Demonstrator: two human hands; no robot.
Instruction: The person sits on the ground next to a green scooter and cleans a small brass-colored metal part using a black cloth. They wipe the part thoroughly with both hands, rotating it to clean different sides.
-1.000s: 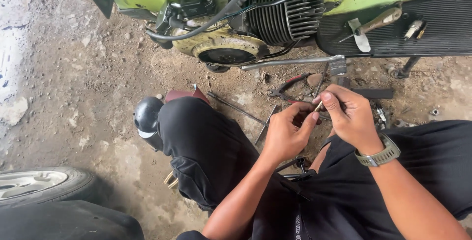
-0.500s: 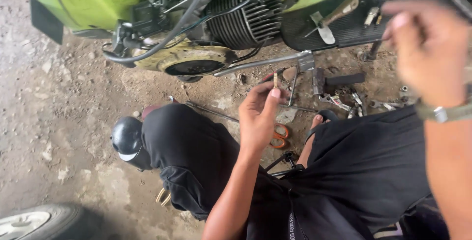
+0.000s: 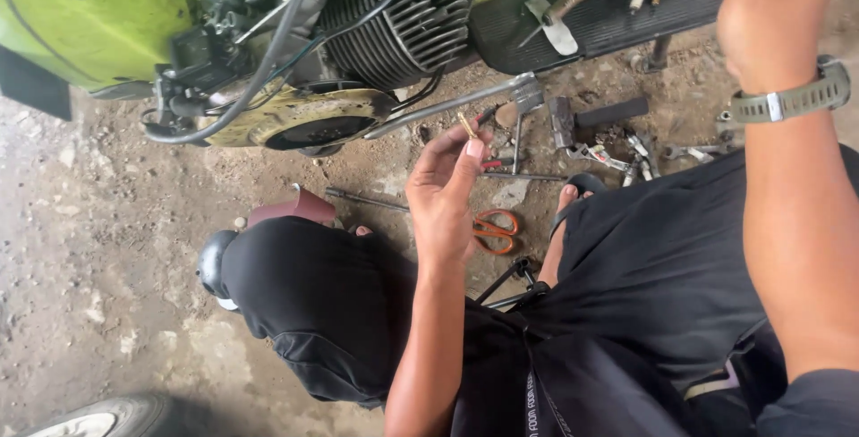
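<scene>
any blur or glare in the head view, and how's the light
Head view: soft, even daylight, no hard shadows or glare; the right hand near the lens is slightly blurred and cut by the top edge; the left hand, its small brass part and the engine fins are sharp.

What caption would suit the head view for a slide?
Left hand pinches a small brass part beside a green scooter's engine; right hand is raised near tools on the ground.

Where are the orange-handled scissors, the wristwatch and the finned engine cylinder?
orange-handled scissors (image 3: 495, 230), head view, on the orange handle loops.
wristwatch (image 3: 791, 101), head view, on the grey strap across the right wrist.
finned engine cylinder (image 3: 398, 21), head view, on the dark cooling fins.
</scene>
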